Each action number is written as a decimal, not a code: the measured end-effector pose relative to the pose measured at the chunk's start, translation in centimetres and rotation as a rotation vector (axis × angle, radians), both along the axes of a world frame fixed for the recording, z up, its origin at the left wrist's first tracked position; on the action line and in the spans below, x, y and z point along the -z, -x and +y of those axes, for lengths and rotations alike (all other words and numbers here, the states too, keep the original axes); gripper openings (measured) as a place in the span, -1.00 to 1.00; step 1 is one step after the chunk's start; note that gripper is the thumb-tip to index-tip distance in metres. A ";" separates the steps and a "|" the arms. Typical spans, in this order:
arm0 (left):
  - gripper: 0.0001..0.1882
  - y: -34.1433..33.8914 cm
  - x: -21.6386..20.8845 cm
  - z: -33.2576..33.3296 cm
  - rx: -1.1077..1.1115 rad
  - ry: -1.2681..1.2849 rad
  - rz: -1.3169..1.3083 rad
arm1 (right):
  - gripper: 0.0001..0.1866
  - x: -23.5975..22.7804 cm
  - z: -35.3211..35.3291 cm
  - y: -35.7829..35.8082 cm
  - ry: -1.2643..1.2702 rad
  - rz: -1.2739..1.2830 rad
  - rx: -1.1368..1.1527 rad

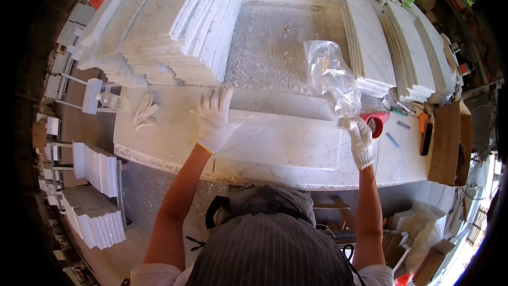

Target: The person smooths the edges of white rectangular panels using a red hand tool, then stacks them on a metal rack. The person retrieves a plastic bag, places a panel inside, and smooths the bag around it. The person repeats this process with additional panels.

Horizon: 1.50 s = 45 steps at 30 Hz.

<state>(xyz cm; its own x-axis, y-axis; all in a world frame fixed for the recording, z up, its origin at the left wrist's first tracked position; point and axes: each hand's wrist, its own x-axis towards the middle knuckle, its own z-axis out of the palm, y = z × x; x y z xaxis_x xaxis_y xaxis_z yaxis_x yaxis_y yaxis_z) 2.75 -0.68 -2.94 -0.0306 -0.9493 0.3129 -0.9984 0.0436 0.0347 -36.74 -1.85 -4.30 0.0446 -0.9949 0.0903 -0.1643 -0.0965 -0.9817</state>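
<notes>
A white marble slab lies lengthwise on the stone worktop in front of me. My left hand, in a white knit glove, is open with fingers stretched out at the slab's left end, beside a thin see-through strip along its far edge. At the right end my right hand, gloved too, has its fingers closed by the lower end of a crumpled clear plastic bag, seemingly pinching the plastic. A red tape dispenser sits just right of that hand. The fingertips' exact grip is hard to make out.
Tall stacks of marble slabs stand at the far left, with further stacks at the far right. Spare white gloves and a clear bottle lie left. A cardboard box and an orange-handled tool are right.
</notes>
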 end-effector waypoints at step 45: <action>-0.66 13.4 4.8 6.7 1.068 -0.504 0.740 | -0.47 4.9 5.5 -4.3 0.253 0.969 -0.082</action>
<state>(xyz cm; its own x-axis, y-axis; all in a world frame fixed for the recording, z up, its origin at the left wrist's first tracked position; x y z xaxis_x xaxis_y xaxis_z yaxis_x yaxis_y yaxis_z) -10.66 6.05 -7.70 -0.7827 -0.5860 0.2096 -0.2339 0.5890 0.7735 -32.45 3.61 -9.25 0.2786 -0.9420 0.1874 -0.8650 -0.3309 -0.3772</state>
